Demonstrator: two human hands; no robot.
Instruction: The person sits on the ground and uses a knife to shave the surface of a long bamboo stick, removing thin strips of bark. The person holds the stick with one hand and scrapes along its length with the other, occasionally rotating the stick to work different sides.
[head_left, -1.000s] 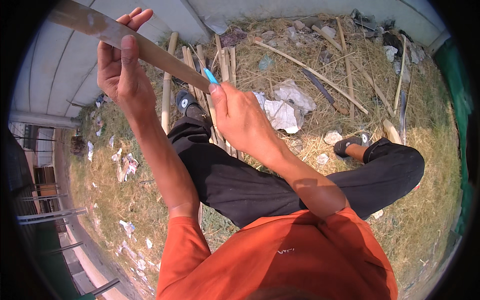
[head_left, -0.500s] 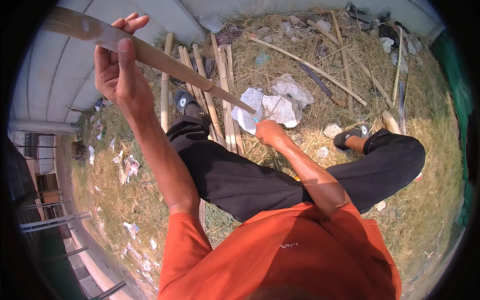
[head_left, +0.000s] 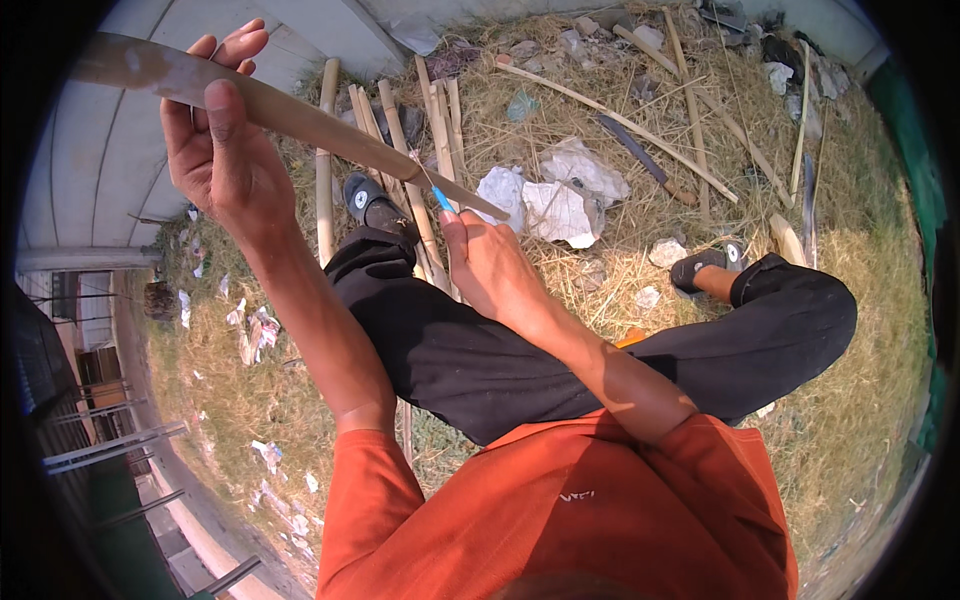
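Note:
A long split bamboo pole (head_left: 320, 138) slants from the upper left down toward the middle. My left hand (head_left: 238, 175) is wrapped round its upper part, with the thumb on the near side and the fingers behind. My right hand (head_left: 492, 262) is closed on a small blue-handled knife (head_left: 443, 199); its thin blade lies against the bamboo by a joint ring. The pole's lower end reaches just past my right knuckles. Most of the knife handle is hidden in my grip.
Bamboo pieces (head_left: 326, 165) lie beyond my left foot. White rocks (head_left: 560, 212) sit between my feet. Farther off, a long dark blade with a brown handle (head_left: 640, 155) lies on dry grass among thin sticks (head_left: 625, 130). A pale wall (head_left: 100, 180) stands at the left.
My right hand has moved left and up along the pole, from its lower end to the joint ring. My left hand and the pole have shifted slightly left.

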